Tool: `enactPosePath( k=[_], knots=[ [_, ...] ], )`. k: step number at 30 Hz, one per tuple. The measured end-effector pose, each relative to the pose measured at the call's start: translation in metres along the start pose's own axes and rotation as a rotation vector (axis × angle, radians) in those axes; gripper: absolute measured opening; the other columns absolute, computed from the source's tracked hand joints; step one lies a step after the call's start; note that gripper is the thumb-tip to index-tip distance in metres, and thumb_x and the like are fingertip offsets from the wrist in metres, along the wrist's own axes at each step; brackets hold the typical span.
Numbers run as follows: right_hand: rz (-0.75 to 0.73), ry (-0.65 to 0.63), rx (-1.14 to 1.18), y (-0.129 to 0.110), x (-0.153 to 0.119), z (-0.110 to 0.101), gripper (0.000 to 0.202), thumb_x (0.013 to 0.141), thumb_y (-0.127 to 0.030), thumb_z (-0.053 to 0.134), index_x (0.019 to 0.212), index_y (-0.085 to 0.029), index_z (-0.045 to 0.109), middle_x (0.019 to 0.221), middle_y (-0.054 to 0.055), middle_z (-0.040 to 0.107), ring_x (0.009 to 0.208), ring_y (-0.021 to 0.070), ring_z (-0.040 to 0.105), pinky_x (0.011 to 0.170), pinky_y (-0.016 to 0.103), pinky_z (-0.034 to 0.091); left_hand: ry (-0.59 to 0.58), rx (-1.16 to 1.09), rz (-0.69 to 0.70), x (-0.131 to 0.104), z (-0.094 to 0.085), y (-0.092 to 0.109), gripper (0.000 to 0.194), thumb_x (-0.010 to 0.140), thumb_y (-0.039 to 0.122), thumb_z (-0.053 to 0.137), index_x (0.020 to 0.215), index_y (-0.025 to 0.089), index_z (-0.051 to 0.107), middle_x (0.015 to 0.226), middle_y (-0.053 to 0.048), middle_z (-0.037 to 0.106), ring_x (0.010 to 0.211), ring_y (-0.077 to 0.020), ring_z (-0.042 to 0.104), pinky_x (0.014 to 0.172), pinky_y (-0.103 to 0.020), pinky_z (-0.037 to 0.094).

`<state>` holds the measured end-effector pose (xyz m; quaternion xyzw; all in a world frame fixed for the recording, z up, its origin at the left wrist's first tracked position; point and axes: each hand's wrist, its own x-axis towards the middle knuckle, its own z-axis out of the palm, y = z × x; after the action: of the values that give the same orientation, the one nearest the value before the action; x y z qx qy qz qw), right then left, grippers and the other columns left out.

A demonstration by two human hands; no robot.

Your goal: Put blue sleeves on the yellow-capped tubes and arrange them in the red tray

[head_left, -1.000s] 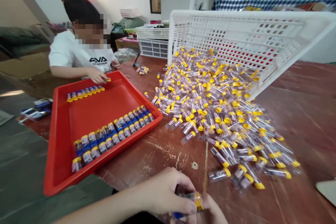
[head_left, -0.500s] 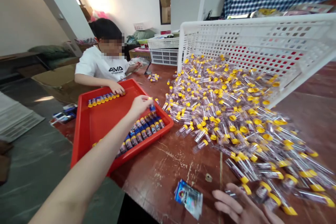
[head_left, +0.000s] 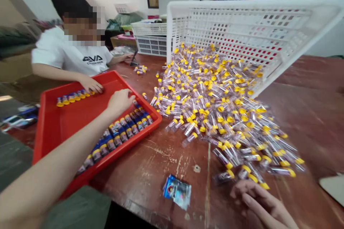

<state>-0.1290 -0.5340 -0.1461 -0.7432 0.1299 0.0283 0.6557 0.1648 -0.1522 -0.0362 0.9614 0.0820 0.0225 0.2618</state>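
Note:
My left hand [head_left: 121, 101] is over the red tray [head_left: 44, 125], at the far end of the rows of yellow-capped tubes [head_left: 124, 136]. Its fingers are bent together, and what they hold, if anything, is hidden. Low on the right, my right hand [head_left: 259, 200] is just above the table, its fingers curled beside the near edge of a big heap of clear tubes with yellow caps [head_left: 215, 96]. Whether it holds a tube cannot be made out. Between the tray and my right hand lie small blue and silver packets [head_left: 177, 192].
A white basket [head_left: 242, 32] lies tipped behind the heap. Across the tray sits a person in a white shirt [head_left: 72, 57], one hand at a short row of tubes [head_left: 75, 96]. A few small tubes [head_left: 140, 69] lie beyond the tray. White crates [head_left: 150, 39] stand behind.
The view has shifted, moving the scene leftward. My left hand has lowered to the tube row; the tube at its fingertips no longer shows. My right hand's spread fingers have curled.

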Motion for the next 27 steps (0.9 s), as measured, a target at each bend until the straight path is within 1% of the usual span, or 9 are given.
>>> enactPosePath(
  k=[2, 5, 7, 9, 11, 15, 19, 24, 27],
  knots=[
    [-0.232, 0.08, -0.483, -0.001, 0.008, -0.012, 0.022, 0.089, -0.04, 0.06, 0.097, -0.022, 0.069, 0.09, 0.008, 0.07, 0.075, 0.0188, 0.068, 0.063, 0.023, 0.056, -0.045, 0.019, 0.271, -0.048, 0.007, 0.003, 0.014, 0.091, 0.027, 0.061, 0.091, 0.016, 0.068, 0.098, -0.005, 0.066, 0.099, -0.0209, 0.059, 0.093, -0.032, 0.043],
    [-0.563, 0.087, -1.048, 0.003, 0.024, -0.021, 0.028, 0.094, -0.031, 0.048, 0.111, -0.022, 0.069, 0.101, 0.011, 0.067, 0.08, 0.0221, 0.069, 0.062, 0.029, 0.058, -0.201, 0.104, 1.092, -0.146, 0.049, -0.002, 0.027, 0.098, 0.028, 0.048, 0.083, 0.018, 0.068, 0.084, -0.004, 0.066, 0.08, -0.0186, 0.058, 0.077, -0.032, 0.045],
    [-0.685, 0.066, -1.274, 0.006, 0.035, -0.019, 0.033, 0.096, -0.025, 0.042, 0.115, -0.02, 0.069, 0.102, 0.014, 0.064, 0.082, 0.0249, 0.067, 0.061, 0.034, 0.059, -0.165, 0.176, 1.267, -0.202, 0.085, -0.013, 0.021, 0.097, 0.027, 0.051, 0.095, 0.014, 0.067, 0.085, -0.006, 0.065, 0.073, -0.0184, 0.056, 0.07, -0.032, 0.046],
    [-0.768, 0.035, -1.372, 0.007, 0.043, -0.014, 0.031, 0.095, -0.022, 0.042, 0.109, -0.016, 0.07, 0.104, 0.016, 0.063, 0.087, 0.028, 0.065, 0.066, 0.041, 0.06, -0.168, 0.292, 1.262, -0.237, 0.112, -0.024, 0.015, 0.093, 0.018, 0.055, 0.101, 0.01, 0.065, 0.091, -0.009, 0.065, 0.079, -0.0206, 0.058, 0.074, -0.034, 0.047],
    [-0.829, 0.002, -1.383, 0.006, 0.046, -0.011, 0.027, 0.094, -0.021, 0.044, 0.103, -0.014, 0.069, 0.109, 0.018, 0.064, 0.093, 0.0305, 0.064, 0.074, 0.047, 0.059, -0.177, 0.347, 1.237, -0.251, 0.123, -0.033, 0.019, 0.09, 0.012, 0.055, 0.106, 0.008, 0.064, 0.098, -0.011, 0.065, 0.087, -0.0221, 0.059, 0.082, -0.035, 0.048],
    [-0.823, -0.078, -1.214, -0.001, 0.041, -0.006, 0.019, 0.091, -0.022, 0.052, 0.104, -0.015, 0.063, 0.11, 0.016, 0.068, 0.1, 0.0289, 0.064, 0.083, 0.044, 0.057, -0.163, 0.31, 1.241, -0.252, 0.115, -0.037, 0.023, 0.092, 0.01, 0.048, 0.108, 0.007, 0.065, 0.106, -0.014, 0.066, 0.092, -0.0236, 0.059, 0.088, -0.037, 0.048],
    [-0.653, -0.083, -0.924, -0.009, 0.026, 0.002, 0.02, 0.089, -0.025, 0.058, 0.107, -0.017, 0.063, 0.094, 0.01, 0.073, 0.078, 0.0199, 0.07, 0.069, 0.029, 0.059, -0.184, 0.191, 1.192, -0.251, 0.109, -0.033, 0.02, 0.093, 0.009, 0.047, 0.093, 0.011, 0.067, 0.092, -0.01, 0.067, 0.08, -0.0223, 0.06, 0.072, -0.035, 0.051],
    [-0.539, -0.022, -0.615, -0.015, 0.01, 0.014, 0.024, 0.085, -0.025, 0.066, 0.108, -0.02, 0.068, 0.097, 0.008, 0.075, 0.08, 0.0185, 0.073, 0.071, 0.021, 0.059, -0.347, -0.001, 0.943, -0.246, 0.101, -0.03, 0.02, 0.096, 0.014, 0.049, 0.097, 0.016, 0.069, 0.099, -0.006, 0.068, 0.083, -0.0203, 0.06, 0.075, -0.031, 0.048],
    [-0.462, -0.018, -0.485, -0.018, 0.005, 0.022, 0.027, 0.085, -0.023, 0.067, 0.112, -0.023, 0.068, 0.106, 0.006, 0.074, 0.09, 0.0178, 0.073, 0.077, 0.017, 0.058, -0.521, -0.212, 0.664, -0.239, 0.095, -0.022, 0.017, 0.092, 0.013, 0.057, 0.085, 0.018, 0.071, 0.089, -0.002, 0.069, 0.082, -0.0162, 0.061, 0.078, -0.027, 0.043]
  ],
)
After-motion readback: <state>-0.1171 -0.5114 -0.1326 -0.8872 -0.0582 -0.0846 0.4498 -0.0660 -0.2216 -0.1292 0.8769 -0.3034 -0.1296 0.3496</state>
